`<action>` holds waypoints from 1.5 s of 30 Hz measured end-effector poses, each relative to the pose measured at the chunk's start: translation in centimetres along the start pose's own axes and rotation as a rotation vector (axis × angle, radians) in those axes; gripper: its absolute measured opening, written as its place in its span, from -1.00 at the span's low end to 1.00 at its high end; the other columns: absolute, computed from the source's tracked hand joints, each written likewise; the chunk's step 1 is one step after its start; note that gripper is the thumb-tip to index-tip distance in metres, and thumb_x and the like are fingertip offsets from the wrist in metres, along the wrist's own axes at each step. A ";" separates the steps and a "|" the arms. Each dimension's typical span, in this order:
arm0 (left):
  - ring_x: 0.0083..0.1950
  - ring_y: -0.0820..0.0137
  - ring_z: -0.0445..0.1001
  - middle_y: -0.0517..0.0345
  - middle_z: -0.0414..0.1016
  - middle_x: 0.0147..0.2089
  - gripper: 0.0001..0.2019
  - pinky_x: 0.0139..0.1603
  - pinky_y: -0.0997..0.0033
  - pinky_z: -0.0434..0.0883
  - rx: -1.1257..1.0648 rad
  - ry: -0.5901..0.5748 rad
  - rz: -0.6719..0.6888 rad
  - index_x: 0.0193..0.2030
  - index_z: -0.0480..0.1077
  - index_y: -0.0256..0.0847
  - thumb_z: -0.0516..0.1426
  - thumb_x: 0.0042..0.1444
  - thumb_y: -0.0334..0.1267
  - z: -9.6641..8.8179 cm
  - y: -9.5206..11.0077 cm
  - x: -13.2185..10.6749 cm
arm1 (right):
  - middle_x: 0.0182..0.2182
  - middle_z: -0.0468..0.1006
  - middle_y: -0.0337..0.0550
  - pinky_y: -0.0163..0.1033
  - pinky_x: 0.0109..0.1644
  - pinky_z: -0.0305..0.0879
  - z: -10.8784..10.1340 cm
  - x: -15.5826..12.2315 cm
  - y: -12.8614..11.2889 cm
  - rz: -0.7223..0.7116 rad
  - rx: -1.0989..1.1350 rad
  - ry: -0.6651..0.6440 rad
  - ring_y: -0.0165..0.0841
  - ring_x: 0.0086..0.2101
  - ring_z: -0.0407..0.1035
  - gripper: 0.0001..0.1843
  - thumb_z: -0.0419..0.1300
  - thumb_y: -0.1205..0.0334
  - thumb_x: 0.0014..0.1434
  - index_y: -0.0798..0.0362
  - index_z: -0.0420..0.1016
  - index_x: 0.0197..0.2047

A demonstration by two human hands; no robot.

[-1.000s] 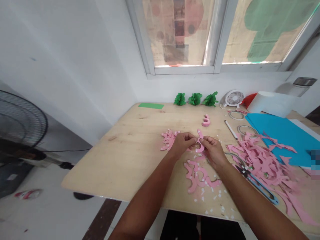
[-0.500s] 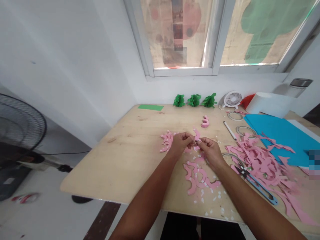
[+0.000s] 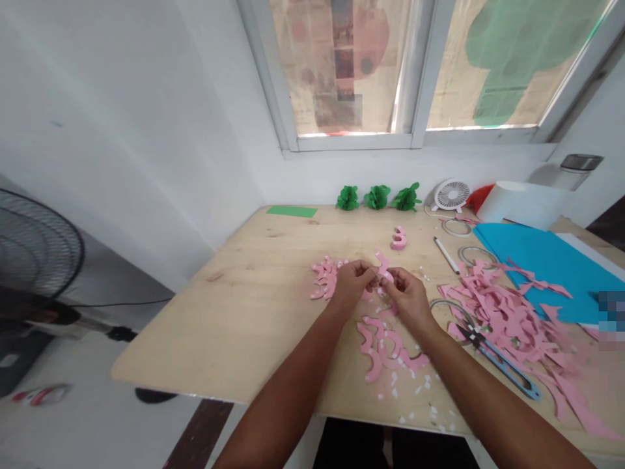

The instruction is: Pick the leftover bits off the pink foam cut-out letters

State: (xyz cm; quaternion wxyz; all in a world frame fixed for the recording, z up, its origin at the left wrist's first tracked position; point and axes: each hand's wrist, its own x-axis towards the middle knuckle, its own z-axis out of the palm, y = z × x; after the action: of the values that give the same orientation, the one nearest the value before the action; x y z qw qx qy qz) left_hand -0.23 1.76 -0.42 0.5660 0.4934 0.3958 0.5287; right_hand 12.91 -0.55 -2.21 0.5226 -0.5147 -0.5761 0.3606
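Over the middle of the table, a curved pink paper piece (image 3: 381,262) is pinched between my two hands. My left hand (image 3: 355,281) grips its left side with thumb and forefinger. On its right side, my right hand (image 3: 406,292) has its fingertips closed on the same piece. Just left of my left hand is a cluster of curved pink cutouts (image 3: 323,277) bearing small white squares. More pink wavy cutouts (image 3: 385,348) lie in front of my hands, with white paper bits (image 3: 433,412) scattered nearby. A small pink stack (image 3: 399,238) sits behind my hands.
Pink scraps (image 3: 508,312) heap at the right, with blue-handled scissors (image 3: 508,368) beside them. Tape rings, a white pen (image 3: 446,255) and blue sheets (image 3: 532,254) lie behind. Green paper shapes (image 3: 376,197) and a small white fan (image 3: 452,195) stand along the wall.
My right hand has shifted very slightly, its fingers still at the pink piece. The whole view has moved a little; the things on the table stay in place.
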 end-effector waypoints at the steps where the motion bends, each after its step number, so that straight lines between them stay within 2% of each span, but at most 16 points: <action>1: -0.60 0.55 0.29 0.23 0.38 -0.63 -0.84 -0.57 0.54 0.22 0.018 0.006 0.004 -0.55 0.36 -0.30 0.18 -0.13 -0.24 0.1 0.0 -0.1 | -0.59 0.37 -0.29 -0.34 -0.53 0.08 -0.1 -0.1 0.0 -0.017 -0.070 0.018 -0.43 -0.59 0.18 -0.71 0.17 0.07 0.00 0.08 0.47 -0.25; 5: -0.60 0.55 0.28 0.24 0.36 -0.64 -0.83 -0.56 0.54 0.23 0.084 0.018 0.026 -0.56 0.35 -0.29 0.18 -0.12 -0.22 0.4 0.1 -0.3 | -0.59 0.38 -0.27 -0.33 -0.50 0.11 -0.3 -0.3 -0.4 -0.062 -0.287 0.012 -0.41 -0.58 0.22 -0.75 0.10 0.12 0.05 0.05 0.48 -0.25; 8: -0.61 0.56 0.27 0.24 0.35 -0.64 -0.83 -0.57 0.55 0.23 0.114 0.020 0.042 -0.57 0.34 -0.29 0.18 -0.13 -0.23 0.4 0.1 -0.4 | -0.61 0.37 -0.27 -0.33 -0.49 0.11 -0.3 -0.4 -0.5 -0.068 -0.361 0.022 -0.40 -0.58 0.24 -0.78 0.08 0.14 0.06 0.04 0.48 -0.30; 20: -0.60 0.55 0.27 0.22 0.37 -0.62 -0.82 -0.58 0.55 0.23 0.151 0.031 0.057 -0.56 0.35 -0.29 0.18 -0.12 -0.20 0.3 -0.2 -0.2 | -0.55 0.50 -0.20 -0.31 -0.44 0.17 -0.4 -0.4 -0.7 -0.075 -0.383 0.005 -0.35 -0.53 0.33 -0.76 0.05 0.14 0.08 0.03 0.51 -0.29; 26: -0.60 0.55 0.27 0.23 0.37 -0.62 -0.81 -0.58 0.55 0.23 0.144 0.036 0.060 -0.56 0.35 -0.28 0.17 -0.12 -0.19 0.2 -0.3 -0.2 | -0.50 0.55 -0.18 -0.30 -0.43 0.18 -0.5 -0.5 -1.0 -0.089 -0.413 0.017 -0.34 -0.53 0.35 -0.73 0.06 0.16 0.08 0.02 0.50 -0.21; 38: -0.61 0.55 0.27 0.23 0.36 -0.64 -0.80 -0.56 0.53 0.24 0.046 0.007 -0.001 -0.56 0.35 -0.29 0.19 -0.13 -0.18 0.3 -0.3 -0.1 | -0.44 0.53 -0.12 -0.28 -0.38 0.17 -0.5 -0.5 -0.5 -0.162 -0.554 0.041 -0.31 -0.48 0.34 -0.69 0.02 0.15 0.11 0.04 0.48 -0.15; 45: -0.60 0.56 0.27 0.23 0.37 -0.62 -0.82 -0.55 0.53 0.23 0.008 0.004 -0.015 -0.56 0.34 -0.29 0.19 -0.12 -0.22 0.3 -0.4 -0.2 | -0.47 0.52 -0.13 -0.29 -0.38 0.16 -0.5 -0.5 -0.5 -0.170 -0.565 0.036 -0.32 -0.49 0.34 -0.70 0.01 0.16 0.12 0.04 0.49 -0.18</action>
State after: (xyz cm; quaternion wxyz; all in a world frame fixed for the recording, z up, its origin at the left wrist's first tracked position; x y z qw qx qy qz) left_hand 0.13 1.58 -0.75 0.5673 0.4916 0.4026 0.5238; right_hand 13.30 -1.19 -1.78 0.3971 -0.5960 -0.6854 0.1319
